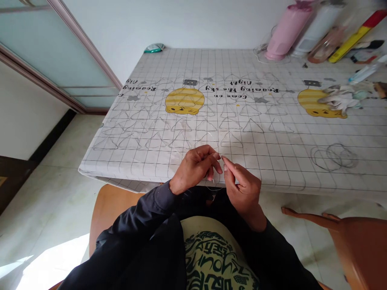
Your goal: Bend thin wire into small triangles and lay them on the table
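Observation:
My left hand (196,166) and my right hand (244,186) meet fingertip to fingertip over the table's front edge. Both are closed in a pinch on a thin wire (213,181), whose end shows below my left fingers; a loop of it hangs near my lap. Just beyond my hands, rows of thin wire triangles (231,139) lie on the checked tablecloth (272,165). A loose coil of wire (334,157) rests on the cloth at the right.
At the back right stand a pink bottle (288,30), a white bottle (317,28) and a yellow-and-red tool (356,36). Crumpled gloves (344,98) lie at the right. A green-and-white item (154,48) sits at the back left corner. Wooden chairs (359,241) flank me.

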Tool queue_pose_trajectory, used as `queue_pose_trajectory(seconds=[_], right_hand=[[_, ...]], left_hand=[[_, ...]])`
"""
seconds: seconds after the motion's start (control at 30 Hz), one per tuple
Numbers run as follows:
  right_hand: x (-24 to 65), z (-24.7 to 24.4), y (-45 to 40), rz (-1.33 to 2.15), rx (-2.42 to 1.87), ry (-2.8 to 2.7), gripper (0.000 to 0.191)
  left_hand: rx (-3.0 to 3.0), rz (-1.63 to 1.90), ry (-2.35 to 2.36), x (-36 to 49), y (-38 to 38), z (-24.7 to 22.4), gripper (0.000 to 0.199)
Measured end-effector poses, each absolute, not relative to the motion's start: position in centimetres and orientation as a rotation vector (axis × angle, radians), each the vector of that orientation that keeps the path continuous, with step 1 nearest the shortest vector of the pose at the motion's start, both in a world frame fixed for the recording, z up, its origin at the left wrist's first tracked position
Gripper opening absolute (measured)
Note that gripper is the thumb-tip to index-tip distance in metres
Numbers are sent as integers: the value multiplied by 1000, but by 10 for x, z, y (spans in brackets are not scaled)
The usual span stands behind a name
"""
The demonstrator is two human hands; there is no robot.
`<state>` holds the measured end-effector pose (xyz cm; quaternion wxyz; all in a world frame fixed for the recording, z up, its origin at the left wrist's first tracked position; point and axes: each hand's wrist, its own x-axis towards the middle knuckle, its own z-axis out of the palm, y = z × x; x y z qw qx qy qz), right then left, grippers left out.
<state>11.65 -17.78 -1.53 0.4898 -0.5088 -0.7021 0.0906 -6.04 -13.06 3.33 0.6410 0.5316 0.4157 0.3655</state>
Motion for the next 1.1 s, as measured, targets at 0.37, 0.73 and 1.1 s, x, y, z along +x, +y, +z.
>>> queue_pose_trajectory(seconds=[0.37,0.73,1.1], right_hand=[[120,-10,-181,354,-1239,-1720,37],[127,-8,-183,444,-1251,-1709,31],[125,-11,-187,425,-1172,-1729,23]], left_hand=[[1302,793,893,-65,-129,28,31],[1267,839,910,-70,-124,26,32],[1252,897,932,-67,-125,19,30]])
